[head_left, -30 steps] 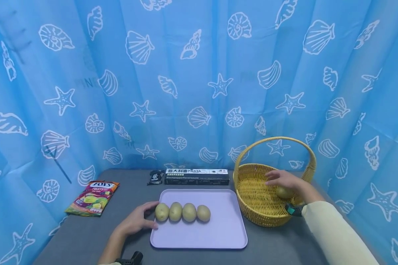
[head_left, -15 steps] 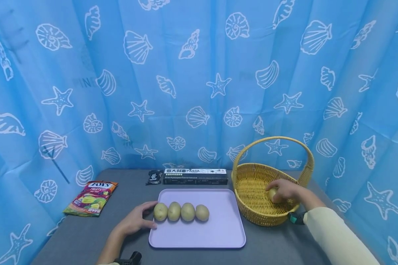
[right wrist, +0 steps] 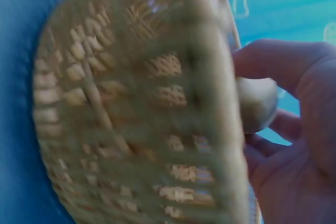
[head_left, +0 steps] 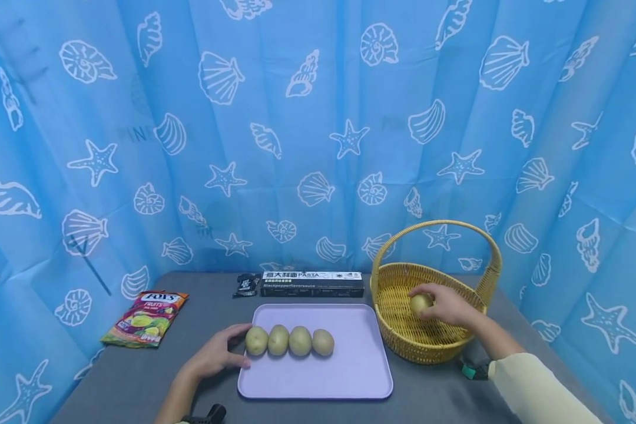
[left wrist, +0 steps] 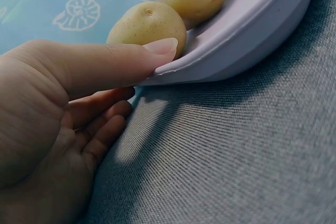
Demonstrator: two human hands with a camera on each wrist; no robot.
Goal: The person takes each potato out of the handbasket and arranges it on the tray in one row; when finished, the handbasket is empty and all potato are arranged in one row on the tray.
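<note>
My right hand (head_left: 447, 305) grips a potato (head_left: 421, 304) inside the yellow wicker basket (head_left: 403, 347). In the right wrist view the basket's wall hides part of that potato (right wrist: 257, 103), with the thumb and fingers around it. Several potatoes (head_left: 300, 341) stand in a row on the left part of the lilac tray (head_left: 350, 377). My left hand (head_left: 217, 353) rests at the tray's left edge, fingers relaxed, beside the end potato (head_left: 257, 341). Up close in the left wrist view, the thumb (left wrist: 121, 61) lies along the tray's rim next to a potato, while the other fingers sit lower, outside the tray.
A black-and-white pasta box (head_left: 312, 284) lies behind the tray, with a small black packet (head_left: 246, 284) at its left end. At the far left lies a Fox's candy bag (head_left: 147, 318). The basket's tall handle (head_left: 437, 224) arches up, and a blue shell-print curtain (head_left: 297, 147) surrounds the grey table.
My right hand has taken hold of the potato at the basket's right side and moved it left and slightly up within the basket. The left hand has stayed at the tray's edge.
</note>
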